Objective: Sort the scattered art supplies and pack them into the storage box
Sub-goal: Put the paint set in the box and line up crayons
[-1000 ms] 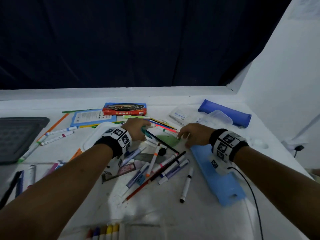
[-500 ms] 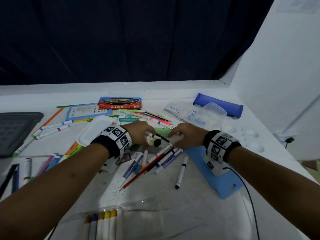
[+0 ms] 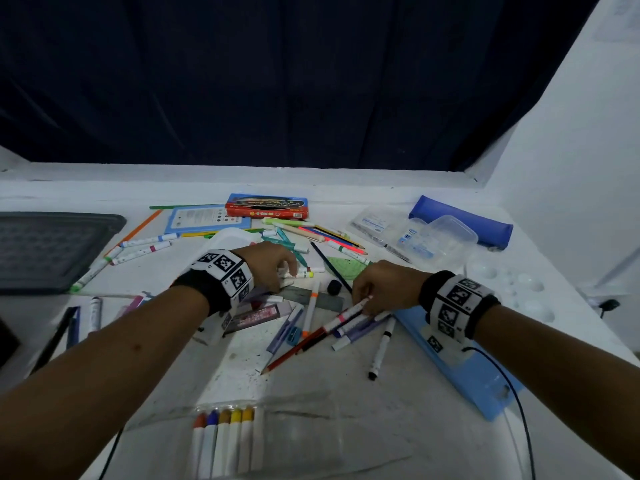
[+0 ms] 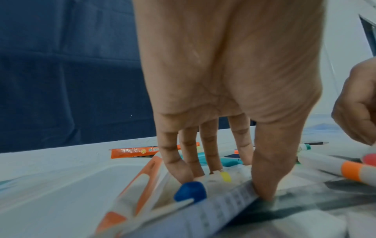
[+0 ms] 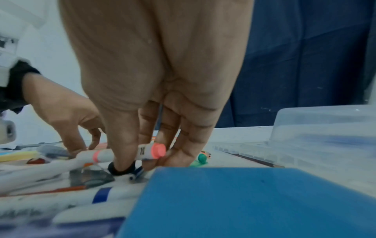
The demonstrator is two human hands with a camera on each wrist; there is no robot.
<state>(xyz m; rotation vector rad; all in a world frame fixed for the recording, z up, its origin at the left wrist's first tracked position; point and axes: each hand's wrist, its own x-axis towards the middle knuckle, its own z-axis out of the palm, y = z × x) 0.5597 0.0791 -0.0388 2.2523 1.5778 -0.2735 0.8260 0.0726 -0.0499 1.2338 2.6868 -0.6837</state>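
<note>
Fingers of the right hand pinch a pink-capped marker at centre frame, probably starting a bundle. The left hand presses straight fingertips onto a ruler (steadying it, likely). The clear storage box waits upper right; loose pens crowd between.

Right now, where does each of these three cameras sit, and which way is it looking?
Head: worn on the head, looking down at the table; both forearms, left hand and right hand show.
Left wrist: under the left hand, looking along its fingers touching a ruler.
Right wrist: looking along the fingers pinching a pink-capped marker.
Shared: head and right wrist both show that marker.
</note>
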